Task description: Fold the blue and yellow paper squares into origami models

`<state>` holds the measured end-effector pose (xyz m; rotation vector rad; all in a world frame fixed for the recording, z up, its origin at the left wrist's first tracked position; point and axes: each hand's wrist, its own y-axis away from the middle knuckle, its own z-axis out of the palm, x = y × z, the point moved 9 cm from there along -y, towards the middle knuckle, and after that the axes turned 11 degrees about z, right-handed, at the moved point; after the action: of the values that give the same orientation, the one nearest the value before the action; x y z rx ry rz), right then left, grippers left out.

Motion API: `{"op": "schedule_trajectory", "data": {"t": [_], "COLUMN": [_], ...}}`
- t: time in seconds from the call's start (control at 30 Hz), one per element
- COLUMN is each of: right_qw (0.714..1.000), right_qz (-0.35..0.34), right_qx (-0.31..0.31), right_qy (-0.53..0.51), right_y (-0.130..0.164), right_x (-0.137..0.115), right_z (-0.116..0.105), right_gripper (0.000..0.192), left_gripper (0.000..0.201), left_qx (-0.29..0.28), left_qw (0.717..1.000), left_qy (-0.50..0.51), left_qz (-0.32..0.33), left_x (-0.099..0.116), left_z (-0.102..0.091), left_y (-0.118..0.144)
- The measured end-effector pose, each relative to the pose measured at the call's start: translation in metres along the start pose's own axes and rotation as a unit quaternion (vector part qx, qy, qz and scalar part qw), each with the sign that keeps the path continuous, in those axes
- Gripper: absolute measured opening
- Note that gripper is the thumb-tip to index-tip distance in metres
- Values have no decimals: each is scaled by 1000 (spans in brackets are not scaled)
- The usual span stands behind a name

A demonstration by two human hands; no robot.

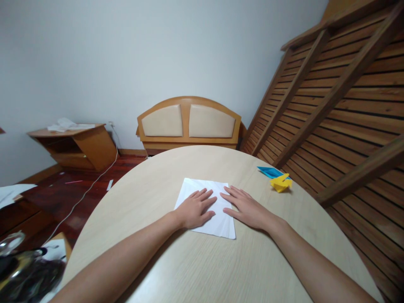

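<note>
A white sheet of paper [214, 229] with faint creases lies flat on the round wooden table [145, 189]. Spread across its left and middle part is my left hand [197, 209], palm down with the fingers apart. My right hand [246, 207] rests at the paper's right edge, its fingertips on the sheet and its palm over the tabletop. Neither hand grips anything. To the right of my right hand sit a yellow folded-paper figure [280, 184] and, just behind it, a blue folded-paper boat shape [269, 171].
Beyond the table stands a headboard [189, 141] with two cream panels. A slatted wooden frame [331, 101] leans along the right side. At left are a low cabinet [94, 147] with papers on top, a white cable [91, 188] on the floor, and cluttered items [31, 273].
</note>
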<state>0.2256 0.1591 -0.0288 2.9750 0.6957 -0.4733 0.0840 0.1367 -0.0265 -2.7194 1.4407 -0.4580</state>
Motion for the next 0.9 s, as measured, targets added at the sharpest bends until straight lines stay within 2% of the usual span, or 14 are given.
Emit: {"op": "schedule_trajectory", "data": {"t": [0.13,0.3,0.37,0.5,0.57,0.9], "right_qw": [1000,999,998,997,996,997], "right_qz": [-8,-35,-36,-34,-34,-22], "right_qx": [11,-29,-44,-76,-83,-77], "right_qy": [4,4,8,-2,-15,-9], "right_y": [5,16,21,27,28,30], "right_x": [-4,-21,-28,-37,-38,-39], "right_z": [-10,-17,-18,-11,-7,-11], "right_gripper": [58,52,59,87,95,83], "left_gripper": [56,68,69,67,66,76], "left_qx": [4,-6,-8,-3,-2,-17], "left_qw": [1000,1000,1000,1000,1000,1000], "left_qy": [4,2,1,2,4,1], "left_qz": [-4,-4,-10,-16,-15,-21], "left_x": [-5,-3,-4,-7,-8,-4], "left_z": [-1,-2,-2,-3,-3,-6], "left_y": [0,1,1,2,2,2]}}
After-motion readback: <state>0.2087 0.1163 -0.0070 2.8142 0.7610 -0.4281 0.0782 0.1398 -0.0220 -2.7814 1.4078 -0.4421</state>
